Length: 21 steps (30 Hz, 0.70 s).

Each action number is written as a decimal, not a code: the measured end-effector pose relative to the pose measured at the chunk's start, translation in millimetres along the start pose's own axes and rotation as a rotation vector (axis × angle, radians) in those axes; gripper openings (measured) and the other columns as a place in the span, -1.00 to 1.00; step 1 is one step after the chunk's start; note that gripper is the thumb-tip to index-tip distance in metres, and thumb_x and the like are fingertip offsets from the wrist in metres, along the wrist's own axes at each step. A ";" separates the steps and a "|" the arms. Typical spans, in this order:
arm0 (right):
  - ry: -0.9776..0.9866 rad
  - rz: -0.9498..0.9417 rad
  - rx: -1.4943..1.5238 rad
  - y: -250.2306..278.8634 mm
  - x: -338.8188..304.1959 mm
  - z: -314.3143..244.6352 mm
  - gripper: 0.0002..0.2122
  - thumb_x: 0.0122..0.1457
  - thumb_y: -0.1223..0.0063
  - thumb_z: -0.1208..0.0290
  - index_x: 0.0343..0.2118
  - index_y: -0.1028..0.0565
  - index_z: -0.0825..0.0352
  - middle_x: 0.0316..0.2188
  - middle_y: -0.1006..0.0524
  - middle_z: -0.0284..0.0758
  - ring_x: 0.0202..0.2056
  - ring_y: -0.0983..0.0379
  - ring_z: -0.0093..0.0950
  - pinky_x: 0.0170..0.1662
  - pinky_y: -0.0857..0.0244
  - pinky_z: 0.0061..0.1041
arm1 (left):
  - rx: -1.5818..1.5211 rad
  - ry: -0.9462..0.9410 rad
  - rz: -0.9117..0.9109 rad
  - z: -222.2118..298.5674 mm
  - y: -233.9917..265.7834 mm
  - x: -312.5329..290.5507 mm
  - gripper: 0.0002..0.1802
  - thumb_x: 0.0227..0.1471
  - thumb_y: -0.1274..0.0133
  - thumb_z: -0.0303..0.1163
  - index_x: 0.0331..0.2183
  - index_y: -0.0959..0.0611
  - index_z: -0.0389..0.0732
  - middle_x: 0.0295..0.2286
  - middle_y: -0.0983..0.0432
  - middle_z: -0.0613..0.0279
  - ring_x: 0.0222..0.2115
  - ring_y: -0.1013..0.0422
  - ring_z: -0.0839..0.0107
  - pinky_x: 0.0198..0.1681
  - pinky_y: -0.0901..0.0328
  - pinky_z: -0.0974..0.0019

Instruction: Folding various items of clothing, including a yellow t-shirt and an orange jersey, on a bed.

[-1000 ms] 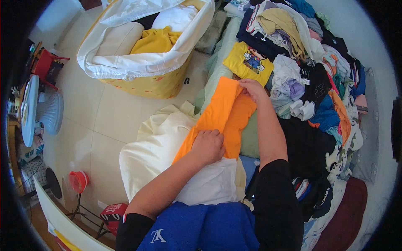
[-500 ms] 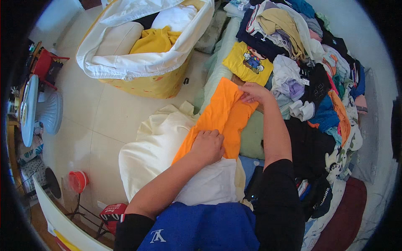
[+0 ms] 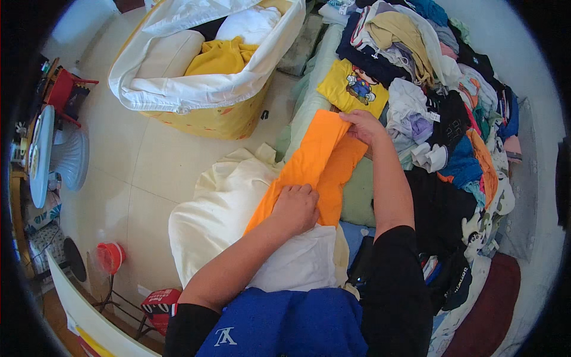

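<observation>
An orange garment (image 3: 303,163) stretches over my lap, on top of white cloth. Its left part makes a long strip doubled over the rest, and whether it is a top or trousers I cannot tell. My left hand (image 3: 296,207) is closed on its middle, fingers bent and pressed into the fabric. At the far end my right hand (image 3: 361,126) pinches the upper corner of the strip between thumb and fingers. Just beyond that hand lies a folded yellow T-shirt (image 3: 355,89) with a cartoon figure. Cream cloth (image 3: 220,196) spreads out left of the garment.
A big yellow basket with a white liner (image 3: 134,98) holds clothes at the far left. Along the right is a high heap of mixed clothes (image 3: 452,131). A blue stool (image 3: 44,154) and a red container (image 3: 110,257) stand on the left.
My right hand has lifted the strip's far corner slightly, and the strip now lies flatter and straighter. My left hand has stayed in place.
</observation>
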State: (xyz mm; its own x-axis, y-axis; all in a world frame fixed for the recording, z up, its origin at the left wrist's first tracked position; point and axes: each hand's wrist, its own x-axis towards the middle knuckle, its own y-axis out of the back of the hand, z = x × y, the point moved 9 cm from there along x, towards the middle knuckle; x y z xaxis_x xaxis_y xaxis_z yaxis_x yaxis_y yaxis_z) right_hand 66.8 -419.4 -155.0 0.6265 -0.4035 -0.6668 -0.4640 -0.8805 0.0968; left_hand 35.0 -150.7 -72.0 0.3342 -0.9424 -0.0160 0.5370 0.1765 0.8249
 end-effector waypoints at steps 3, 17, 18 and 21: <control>0.087 -0.049 0.154 1.4 6.6 0.0 -0.88 0.04 -0.16 0.42 -0.41 -0.43 0.24 -0.41 -0.46 -0.41 -0.38 -0.42 -0.50 -0.35 -0.33 -0.48 | 0.003 -0.014 -0.005 2.7 2.6 -0.1 -0.80 -0.15 -0.06 -0.28 -0.47 -0.55 -0.20 -0.41 -0.45 0.10 -0.29 -0.42 0.13 -0.17 -0.27 0.08; -0.131 -0.089 0.120 -2.7 35.8 35.8 -0.49 -0.02 -0.14 0.17 -0.01 -0.38 0.32 -0.10 -0.44 -0.28 -0.19 -0.45 -0.39 -0.16 -0.36 -0.34 | -0.019 -0.037 -0.044 6.2 3.0 1.3 -0.80 -0.17 -0.07 -0.28 -0.48 -0.54 -0.20 -0.40 -0.45 0.12 -0.27 -0.41 0.15 -0.14 -0.25 0.10; -0.130 -0.083 0.122 -0.6 40.2 33.4 -0.49 -0.02 -0.14 0.17 -0.01 -0.38 0.32 -0.10 -0.44 -0.28 -0.19 -0.45 -0.39 -0.16 -0.36 -0.34 | -0.020 -0.043 -0.044 7.9 2.2 2.6 -0.80 -0.17 -0.07 -0.28 -0.48 -0.54 -0.20 -0.40 -0.45 0.12 -0.27 -0.41 0.15 -0.14 -0.25 0.10; -0.143 0.067 -0.169 -9.2 44.6 24.5 -0.28 -0.10 -0.18 -0.12 0.04 -0.38 0.34 -0.05 -0.45 -0.25 -0.12 -0.43 -0.38 -0.11 -0.32 -0.38 | 0.009 -0.023 -0.073 4.1 -4.0 2.7 -0.80 -0.18 -0.08 -0.28 -0.48 -0.54 -0.20 -0.40 -0.45 0.12 -0.27 -0.41 0.15 -0.15 -0.25 0.10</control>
State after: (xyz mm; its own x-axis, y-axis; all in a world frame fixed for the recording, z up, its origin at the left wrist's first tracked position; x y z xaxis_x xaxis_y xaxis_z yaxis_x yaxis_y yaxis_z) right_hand 83.6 -423.3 -203.7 0.4969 -0.4333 -0.7519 -0.3825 -0.8871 0.2583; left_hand 30.6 -155.1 -73.1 0.2762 -0.9590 -0.0636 0.5527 0.1043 0.8268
